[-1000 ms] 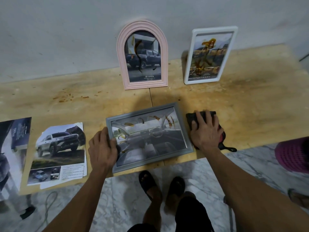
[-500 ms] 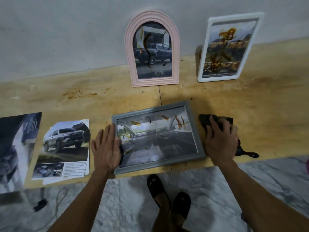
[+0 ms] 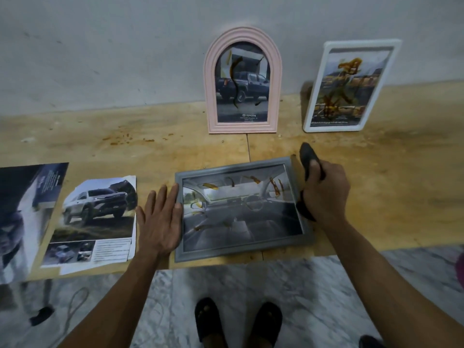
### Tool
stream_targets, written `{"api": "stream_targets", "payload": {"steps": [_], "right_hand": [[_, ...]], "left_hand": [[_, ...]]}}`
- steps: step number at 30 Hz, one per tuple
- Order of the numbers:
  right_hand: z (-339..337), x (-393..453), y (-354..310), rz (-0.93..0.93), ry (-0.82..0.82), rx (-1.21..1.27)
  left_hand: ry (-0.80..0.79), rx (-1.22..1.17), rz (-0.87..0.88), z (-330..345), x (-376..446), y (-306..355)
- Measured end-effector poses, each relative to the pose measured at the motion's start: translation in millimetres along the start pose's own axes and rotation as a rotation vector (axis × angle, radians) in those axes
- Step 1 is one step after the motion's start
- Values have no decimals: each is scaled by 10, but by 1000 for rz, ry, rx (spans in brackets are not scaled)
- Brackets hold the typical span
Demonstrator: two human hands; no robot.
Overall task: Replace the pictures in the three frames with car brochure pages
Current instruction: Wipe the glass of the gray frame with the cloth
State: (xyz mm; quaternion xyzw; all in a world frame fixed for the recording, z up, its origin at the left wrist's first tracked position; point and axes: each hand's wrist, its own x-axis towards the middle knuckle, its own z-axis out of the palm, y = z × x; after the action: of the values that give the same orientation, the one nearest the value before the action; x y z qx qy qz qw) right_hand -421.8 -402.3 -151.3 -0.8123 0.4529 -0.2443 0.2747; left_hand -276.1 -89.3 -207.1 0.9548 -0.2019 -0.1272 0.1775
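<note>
A grey frame [image 3: 241,251] lies flat near the table's front edge, holding a car interior page smeared with brown streaks. My left hand [image 3: 160,219] rests flat against its left side, fingers spread. My right hand [image 3: 325,195] is closed on a black cloth [image 3: 307,155], lifted just off the frame's right edge. A pink arched frame [image 3: 242,128] with a dark pickup picture and a white frame [image 3: 313,106] with a stained page lean on the wall behind.
Loose brochure pages [image 3: 98,219] with a white SUV lie left of my left hand, and a larger dark page [image 3: 22,212] lies at the far left. The wooden table [image 3: 401,172] is stained. My feet in dark sandals [image 3: 213,320] stand below.
My right hand has gathered the black cloth off the table and lifted it beside the grey frame. My left hand flattened against the frame's left side. The camera moved closer.
</note>
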Motion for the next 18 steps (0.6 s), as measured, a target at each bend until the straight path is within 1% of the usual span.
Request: {"api": "stream_targets", "payload": {"steps": [3,5,9,11,13,18], "right_hand": [[232,-144,-298,-66,25,13],[392,-236,-326,-100,-10,-51],[629,-409,-125,-153,-151,-420],[706,-456,-52,-166,-229,-534],[759,-459,-42,-136,-268,-559],[849,-518,-128,-96,-236,-526]], "left_hand": [[7,27,12,1,-4,9],[1,48,7,14,-10,9],[-6,64,1,35,-9,-4],[-19,84,5,45,0,-22],[-21,100,4,52,4,-35],[-18,107,5,47,2,-27]]}}
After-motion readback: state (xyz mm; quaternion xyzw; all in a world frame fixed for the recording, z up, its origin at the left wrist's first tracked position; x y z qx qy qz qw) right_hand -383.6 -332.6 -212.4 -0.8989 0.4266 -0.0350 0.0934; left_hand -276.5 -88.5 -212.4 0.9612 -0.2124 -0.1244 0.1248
